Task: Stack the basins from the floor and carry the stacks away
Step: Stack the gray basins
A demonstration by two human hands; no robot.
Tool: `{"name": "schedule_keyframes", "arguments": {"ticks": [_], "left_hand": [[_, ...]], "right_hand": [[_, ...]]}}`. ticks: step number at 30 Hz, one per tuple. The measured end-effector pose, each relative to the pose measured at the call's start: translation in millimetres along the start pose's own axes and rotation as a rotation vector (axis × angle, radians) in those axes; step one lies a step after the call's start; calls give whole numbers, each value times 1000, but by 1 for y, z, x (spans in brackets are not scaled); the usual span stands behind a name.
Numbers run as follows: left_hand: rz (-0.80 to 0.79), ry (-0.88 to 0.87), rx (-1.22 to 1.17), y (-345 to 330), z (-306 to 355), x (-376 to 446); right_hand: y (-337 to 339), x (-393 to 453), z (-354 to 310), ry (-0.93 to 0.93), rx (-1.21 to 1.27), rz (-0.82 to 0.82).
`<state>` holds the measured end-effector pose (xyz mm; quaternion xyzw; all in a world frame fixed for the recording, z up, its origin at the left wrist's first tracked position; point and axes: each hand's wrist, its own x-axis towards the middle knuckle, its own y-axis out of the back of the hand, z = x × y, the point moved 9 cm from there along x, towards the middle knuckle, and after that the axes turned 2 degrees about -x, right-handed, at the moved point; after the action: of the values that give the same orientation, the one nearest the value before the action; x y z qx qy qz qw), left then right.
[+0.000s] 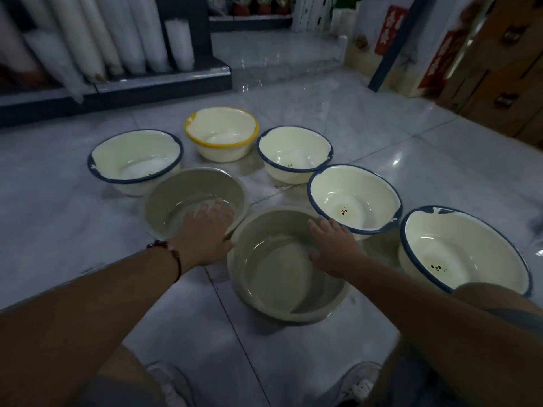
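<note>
Basins: 7 on the tiled floor [367, 118], all upright, none stacked yet. 2 plain grey ones nearest: far grey basin [176, 195] and near grey basin [273, 292], rims touching or nearly so. 4 cream w/ blue rim: left one [123, 160], mid one [282, 154], the next [332, 189] just beside near grey, and the rightmost [482, 251]. One yellow-rimmed basin [232, 124] furthest back

Hands: left hand [202, 233] fingers spread, reaching over near rim of far grey basin, fingertips down inside it, not clamped on anything. Right hand [335, 245] flat and open over right rim of near grey basin, thumb inside; can't tell if it's actually touching the rim. Neither hand holds anything

Handling, my read: look like thin plastic or enamel, glossy, prob light and stiff-ish, walls may flex if squeezed. Slick surface + slick tile, so they'll slide rather than tip. Best hold = rolled rim, thumb inside, fingers under the lip. Tapered walls so should nest; same-size ones first, greys together, blue-rims together. Tall stack: carry w/ both hands under the bottom rim, opposite sides

Shelf w/ white rolls [88, 39] at back left, well apart from the work
</note>
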<state>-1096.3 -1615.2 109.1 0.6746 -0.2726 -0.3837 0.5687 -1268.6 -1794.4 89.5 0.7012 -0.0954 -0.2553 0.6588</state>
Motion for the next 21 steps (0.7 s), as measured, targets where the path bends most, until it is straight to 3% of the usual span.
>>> {"name": "schedule_keyframes", "arguments": {"ticks": [8, 14, 17, 21], "left_hand": [[-21, 202, -105, 7, -98, -67], [-102, 402, -208, -25, -139, -81], [-133, 425, -226, -38, -147, -71], [-218, 410, -271, -53, -156, -51]], "right_hand": [[35, 13, -92, 134, -89, 48], [2, 69, -175, 206, -36, -46], [-32, 108, -205, 137, 182, -164], [-84, 149, -231, -62, 676, -336]]}}
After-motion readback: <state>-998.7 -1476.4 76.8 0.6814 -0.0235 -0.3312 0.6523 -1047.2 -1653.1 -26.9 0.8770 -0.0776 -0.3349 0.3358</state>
